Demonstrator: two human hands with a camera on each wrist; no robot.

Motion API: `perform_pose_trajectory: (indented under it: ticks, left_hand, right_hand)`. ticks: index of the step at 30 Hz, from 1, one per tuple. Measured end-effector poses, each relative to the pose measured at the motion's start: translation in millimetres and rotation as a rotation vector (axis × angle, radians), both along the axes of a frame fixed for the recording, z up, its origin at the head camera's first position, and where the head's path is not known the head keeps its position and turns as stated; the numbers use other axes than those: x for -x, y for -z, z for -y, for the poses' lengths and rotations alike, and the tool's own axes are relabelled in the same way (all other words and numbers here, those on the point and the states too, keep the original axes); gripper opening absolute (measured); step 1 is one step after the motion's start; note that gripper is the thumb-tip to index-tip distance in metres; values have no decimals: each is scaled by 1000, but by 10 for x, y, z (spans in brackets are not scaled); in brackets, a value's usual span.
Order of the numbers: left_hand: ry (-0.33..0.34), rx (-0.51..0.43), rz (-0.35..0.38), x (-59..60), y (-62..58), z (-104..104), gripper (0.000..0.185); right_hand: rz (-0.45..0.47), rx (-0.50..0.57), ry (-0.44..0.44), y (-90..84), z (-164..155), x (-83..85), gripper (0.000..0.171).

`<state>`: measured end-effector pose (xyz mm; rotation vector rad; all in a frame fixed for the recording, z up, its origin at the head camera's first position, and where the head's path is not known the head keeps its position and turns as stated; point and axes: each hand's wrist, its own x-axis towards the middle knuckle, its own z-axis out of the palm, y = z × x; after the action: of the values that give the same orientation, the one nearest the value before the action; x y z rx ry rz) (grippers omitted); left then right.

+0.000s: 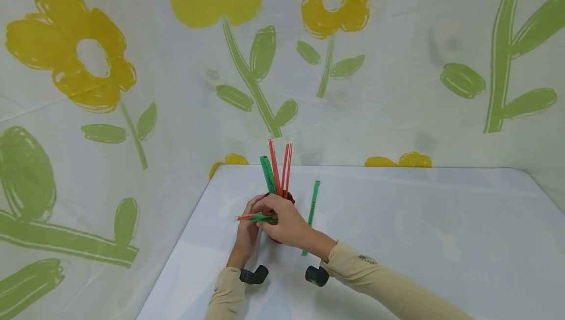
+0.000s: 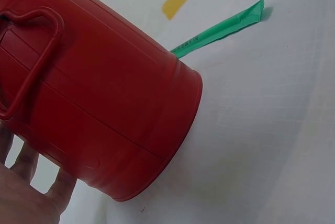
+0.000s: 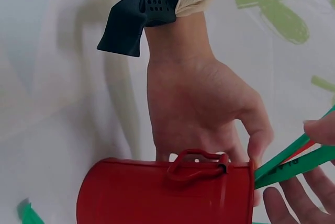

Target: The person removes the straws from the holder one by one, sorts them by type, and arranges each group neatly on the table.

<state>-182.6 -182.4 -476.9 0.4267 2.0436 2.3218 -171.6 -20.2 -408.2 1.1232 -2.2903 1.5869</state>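
Note:
A red metal cup [image 1: 289, 196] with a handle stands on the white table, mostly hidden by both hands. My left hand [image 1: 246, 234] grips its side, thumb at the rim; the right wrist view shows this hand [image 3: 199, 103] behind the cup [image 3: 162, 192]. My right hand [image 1: 282, 222] pinches a green and a red straw [image 1: 253, 218] at the cup's mouth, their tips pointing left. Right-hand fingertips [image 3: 319, 130] hold the green straws [image 3: 298, 158] there. Several red and green straws [image 1: 275, 168] stand upright in the cup. The left wrist view shows the cup [image 2: 104, 93].
One green straw [image 1: 312, 212] lies flat on the table [image 1: 419, 222] just right of the cup, also seen as a green straw [image 2: 225, 28] behind it. Flower-printed cloth walls [image 1: 110, 114] enclose the table at back, left and right.

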Motion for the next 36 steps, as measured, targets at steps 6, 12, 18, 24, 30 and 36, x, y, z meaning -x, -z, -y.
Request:
perform_pose_trajectory:
  ticks: [6, 12, 18, 24, 30, 36]
  left_hand:
    - [-10, -20, -3, -17, -7, -11, 42]
    - [-3, -37, -24, 59, 145, 10, 44]
    - [-24, -43, -5, 104, 199, 9, 45]
    - [-41, -46, 27, 108, 198, 3, 45]
    - [-50, -35, 39, 105, 195, -5, 43]
    - [-55, -36, 34, 96, 184, -1, 43]
  right_hand:
    - [0, 4, 13, -16, 18, 3, 22]
    - [-2, -5, 66, 9, 14, 17, 18]
    - [22, 25, 103, 37, 11, 33, 20]
    - [43, 60, 109, 42, -16, 37, 20]
    - [19, 89, 138, 8, -52, 43, 19]
    - [-10, 143, 165, -41, -94, 51, 19]
